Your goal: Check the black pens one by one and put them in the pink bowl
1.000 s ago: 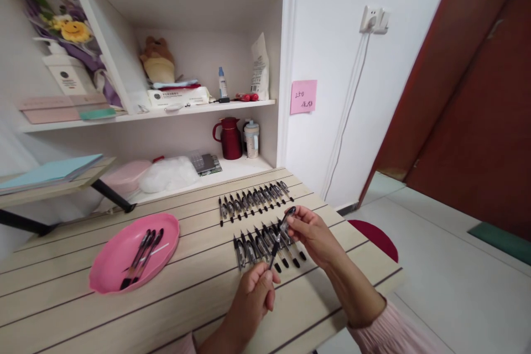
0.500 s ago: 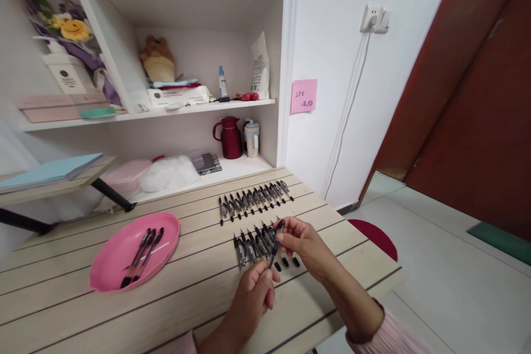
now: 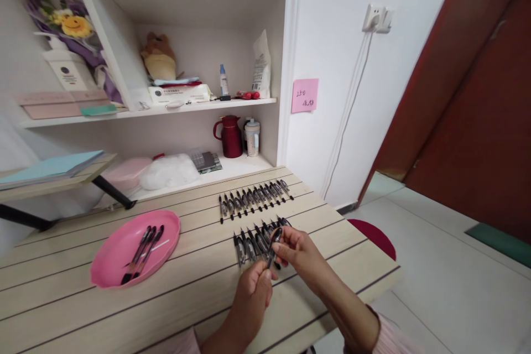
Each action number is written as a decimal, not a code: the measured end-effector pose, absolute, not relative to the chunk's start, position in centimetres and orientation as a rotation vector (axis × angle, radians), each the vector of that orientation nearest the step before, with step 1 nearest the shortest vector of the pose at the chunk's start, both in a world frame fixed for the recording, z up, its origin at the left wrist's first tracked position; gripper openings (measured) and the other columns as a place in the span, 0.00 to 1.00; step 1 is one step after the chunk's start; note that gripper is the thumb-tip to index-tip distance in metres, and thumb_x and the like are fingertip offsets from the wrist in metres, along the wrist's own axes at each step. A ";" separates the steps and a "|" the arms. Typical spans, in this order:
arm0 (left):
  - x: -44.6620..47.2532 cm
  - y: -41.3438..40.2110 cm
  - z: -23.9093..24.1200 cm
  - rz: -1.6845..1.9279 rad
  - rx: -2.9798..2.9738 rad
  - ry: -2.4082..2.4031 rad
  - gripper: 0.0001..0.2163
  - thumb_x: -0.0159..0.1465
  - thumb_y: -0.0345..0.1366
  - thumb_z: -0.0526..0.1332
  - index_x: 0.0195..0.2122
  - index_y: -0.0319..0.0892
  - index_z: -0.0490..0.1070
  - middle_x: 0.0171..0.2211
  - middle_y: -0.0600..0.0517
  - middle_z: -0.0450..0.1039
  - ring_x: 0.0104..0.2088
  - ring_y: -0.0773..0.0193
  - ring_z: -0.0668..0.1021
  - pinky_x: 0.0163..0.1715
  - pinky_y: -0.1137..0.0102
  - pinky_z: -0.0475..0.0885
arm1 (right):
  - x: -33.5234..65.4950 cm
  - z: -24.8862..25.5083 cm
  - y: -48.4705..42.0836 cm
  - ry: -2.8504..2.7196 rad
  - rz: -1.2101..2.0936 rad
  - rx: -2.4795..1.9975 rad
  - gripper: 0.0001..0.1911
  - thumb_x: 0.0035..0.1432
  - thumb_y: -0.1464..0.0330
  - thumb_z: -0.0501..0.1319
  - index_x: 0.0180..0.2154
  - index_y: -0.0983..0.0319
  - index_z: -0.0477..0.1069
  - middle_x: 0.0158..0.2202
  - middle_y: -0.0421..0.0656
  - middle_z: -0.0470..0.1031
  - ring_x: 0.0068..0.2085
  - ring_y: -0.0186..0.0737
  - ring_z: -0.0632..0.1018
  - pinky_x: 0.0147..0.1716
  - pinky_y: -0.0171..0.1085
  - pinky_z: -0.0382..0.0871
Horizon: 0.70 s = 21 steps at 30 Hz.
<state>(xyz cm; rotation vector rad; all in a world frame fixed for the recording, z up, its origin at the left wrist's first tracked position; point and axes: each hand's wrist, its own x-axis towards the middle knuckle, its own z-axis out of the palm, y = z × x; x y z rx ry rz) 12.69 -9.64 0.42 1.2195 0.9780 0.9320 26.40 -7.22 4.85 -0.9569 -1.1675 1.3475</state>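
Note:
A black pen (image 3: pixel 271 256) is held slantwise between my two hands over the table. My left hand (image 3: pixel 253 296) is closed on its lower end, fingers wrapped round it. The upper end, with a dark cap, is pinched by the thumb and fingers of my right hand (image 3: pixel 299 254). Just beyond my hands lies a near row of black pens (image 3: pixel 250 246), its right part covered by my right hand. Farther back a second row of similar pens (image 3: pixel 253 199) lies side by side.
To the left, a pink scalloped dish (image 3: pixel 99 257) holds three black pens (image 3: pixel 143 251) and a thin white stick (image 3: pixel 161 245). A small raised stand (image 3: pixel 95 168) with papers is behind it. White shelves (image 3: pixel 199 106) with a red jug (image 3: pixel 231 137) back the table (image 3: pixel 166 310).
My right hand has lowered slightly and tipped forward at the pen's upper end, covering more of the near row's right side. My left hand stays nearly in place, still gripping the lower end.

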 end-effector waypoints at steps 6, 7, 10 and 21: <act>12.6 -9.3 1.6 0.921 1.304 0.990 0.10 0.59 0.41 0.51 0.33 0.40 0.64 0.13 0.62 0.55 0.12 0.74 0.52 0.14 0.76 0.48 | 27.3 4.1 -7.7 -1.229 1.294 -1.053 0.15 0.45 0.58 0.62 0.32 0.61 0.66 0.18 0.34 0.64 0.18 0.29 0.64 0.15 0.29 0.53; 12.3 -9.1 1.9 0.941 1.315 1.010 0.10 0.60 0.41 0.50 0.34 0.40 0.64 0.13 0.62 0.55 0.12 0.74 0.52 0.14 0.76 0.49 | 27.8 3.6 -7.9 -1.227 1.242 -1.089 0.17 0.46 0.58 0.62 0.35 0.61 0.66 0.20 0.35 0.65 0.18 0.29 0.64 0.15 0.29 0.53; 9.6 -7.9 3.4 1.037 1.419 1.140 0.11 0.60 0.41 0.48 0.34 0.40 0.65 0.17 0.59 0.61 0.13 0.73 0.59 0.15 0.76 0.55 | 30.0 1.9 -8.7 -1.265 0.981 -1.234 0.15 0.49 0.57 0.58 0.35 0.61 0.68 0.21 0.35 0.65 0.19 0.30 0.64 0.19 0.31 0.58; -10.3 -2.9 8.7 0.517 1.678 2.487 0.09 0.54 0.37 0.55 0.23 0.43 0.73 0.22 0.48 0.75 0.27 0.56 0.75 0.25 0.69 0.62 | 34.4 -3.1 -9.6 -1.347 0.589 -1.579 0.16 0.50 0.55 0.55 0.29 0.61 0.71 0.22 0.39 0.70 0.26 0.38 0.71 0.25 0.31 0.64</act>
